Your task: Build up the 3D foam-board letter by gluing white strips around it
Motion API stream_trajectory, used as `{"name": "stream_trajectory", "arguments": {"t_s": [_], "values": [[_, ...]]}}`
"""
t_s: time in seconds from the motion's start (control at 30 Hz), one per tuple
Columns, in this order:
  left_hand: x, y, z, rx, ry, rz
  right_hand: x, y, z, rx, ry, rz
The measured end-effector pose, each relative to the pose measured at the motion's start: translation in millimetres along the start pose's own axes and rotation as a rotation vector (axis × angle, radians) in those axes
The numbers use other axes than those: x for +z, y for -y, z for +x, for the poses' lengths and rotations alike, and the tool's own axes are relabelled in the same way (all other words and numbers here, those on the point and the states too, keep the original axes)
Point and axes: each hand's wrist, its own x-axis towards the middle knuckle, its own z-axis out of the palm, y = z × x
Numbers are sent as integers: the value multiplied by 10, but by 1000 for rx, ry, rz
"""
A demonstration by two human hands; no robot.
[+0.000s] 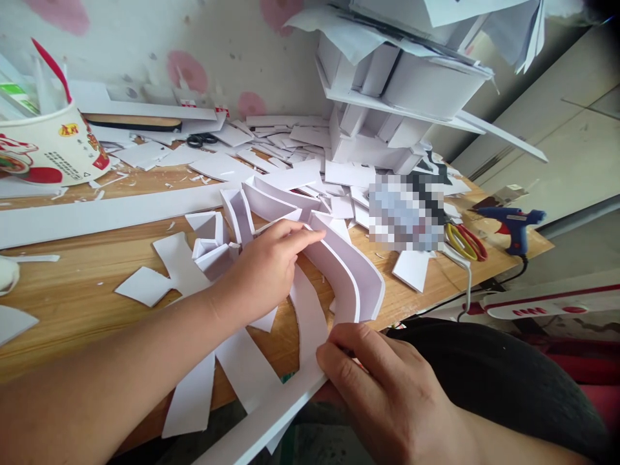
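Note:
A curved white foam-board channel [371,278] lies on the wooden table, its long strip [271,413] running down past the front edge. My left hand [261,271] rests over the channel's far end, index finger stretched along its rim and the other fingers curled, partly hidden. My right hand [382,374] pinches the strip near the channel's lower end, thumb and index finger closed on it. Flat curved white pieces [310,316] lie beneath. Small folded white shapes [213,248] stand left of my left hand.
A paper cup [53,145] with tools stands at far left. White scraps and black scissors [201,139] lie along the wall. A layered white model [397,113] rises behind. Yellow-red pliers [465,242] and a blue glue gun [516,226] are at right.

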Motion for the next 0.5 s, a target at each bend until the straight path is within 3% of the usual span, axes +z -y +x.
{"name": "stream_trajectory", "arguments": {"t_s": [0.33, 0.5], "values": [[-54, 9, -20, -4, 114, 15, 65, -27, -52, -72, -40, 37], [-63, -10, -16, 4, 107, 20, 75, -10, -50, -43, -57, 10]]}}
